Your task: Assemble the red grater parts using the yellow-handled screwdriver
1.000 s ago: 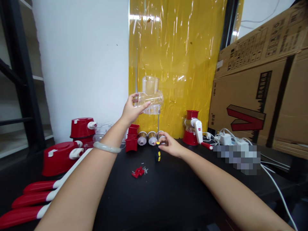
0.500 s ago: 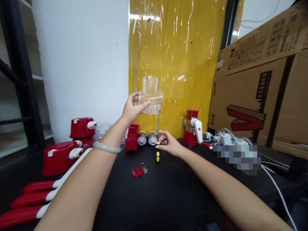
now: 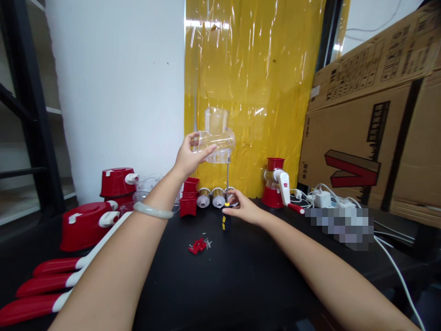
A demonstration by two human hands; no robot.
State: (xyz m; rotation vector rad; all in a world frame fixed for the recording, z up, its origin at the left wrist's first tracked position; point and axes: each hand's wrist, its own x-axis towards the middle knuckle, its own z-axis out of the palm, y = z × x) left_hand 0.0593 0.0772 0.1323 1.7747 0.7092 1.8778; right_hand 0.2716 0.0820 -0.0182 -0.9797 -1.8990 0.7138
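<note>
My left hand (image 3: 188, 157) holds a clear plastic housing (image 3: 216, 135) up in the air, fingers wrapped round its left end. A long screwdriver (image 3: 226, 193) stands upright beneath it, its shaft reaching up to the housing's underside and its black and yellow handle (image 3: 225, 220) hanging near the black table (image 3: 241, 276). My right hand (image 3: 243, 208) pinches the top of the handle with its fingertips. A small heap of red clips and screws (image 3: 199, 245) lies on the table in front of the handle.
Red bases (image 3: 86, 225) and red-and-white handles (image 3: 44, 280) lie at the left. Red cups (image 3: 189, 196) and metal drums (image 3: 212, 197) stand at the back, with an assembled red grater (image 3: 277, 188). Cardboard boxes (image 3: 375, 138), a charger and white cables (image 3: 396, 271) fill the right.
The screwdriver handle has turned in my right fingers, showing different yellow marks. The clear housing has barely shifted. Both arms stay in place.
</note>
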